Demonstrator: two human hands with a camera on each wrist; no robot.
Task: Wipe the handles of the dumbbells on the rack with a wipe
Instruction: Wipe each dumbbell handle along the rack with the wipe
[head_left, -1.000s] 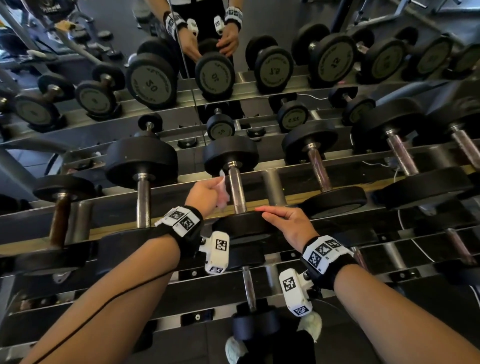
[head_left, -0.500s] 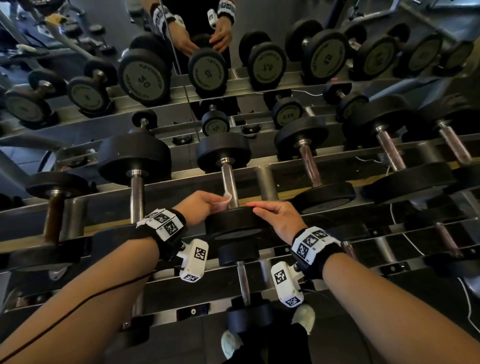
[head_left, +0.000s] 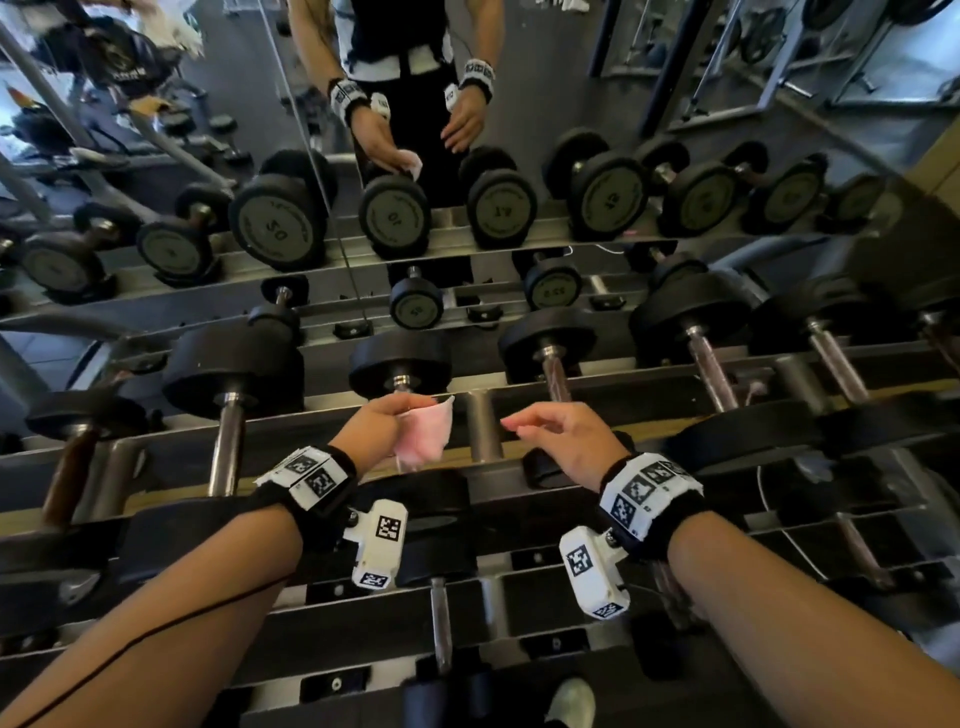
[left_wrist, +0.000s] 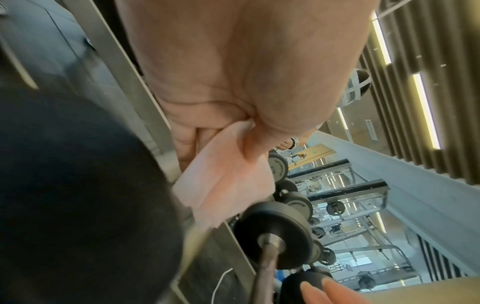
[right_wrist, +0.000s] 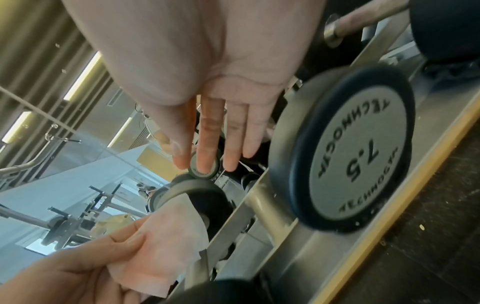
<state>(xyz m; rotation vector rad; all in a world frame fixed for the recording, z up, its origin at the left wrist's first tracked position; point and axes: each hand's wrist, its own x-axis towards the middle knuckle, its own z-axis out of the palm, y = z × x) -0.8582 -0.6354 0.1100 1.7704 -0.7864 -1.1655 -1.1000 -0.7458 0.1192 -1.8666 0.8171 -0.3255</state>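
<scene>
My left hand (head_left: 387, 423) pinches a pale pink wipe (head_left: 423, 439) that hangs loose over the handle of the middle dumbbell (head_left: 400, 364) on the rack (head_left: 483, 431); that handle is hidden behind it. In the left wrist view the wipe (left_wrist: 226, 185) droops from thumb and fingers above a dumbbell head (left_wrist: 275, 232). My right hand (head_left: 550, 431) hovers empty to the right, fingers straight (right_wrist: 207, 144), above the rail. The neighbouring dumbbell's steel handle (head_left: 556, 376) lies just beyond it. The right wrist view shows the wipe (right_wrist: 161, 232) in my left hand.
Several more black dumbbells fill the rack left and right, one marked 7.5 (right_wrist: 355, 152). A lower tier holds more dumbbells (head_left: 441, 623). A mirror (head_left: 519, 78) behind the rack reflects me and the dumbbells.
My left hand has come off the middle handle and now holds the wipe loosely. My right hand has lifted off that dumbbell's near head and shifted right.
</scene>
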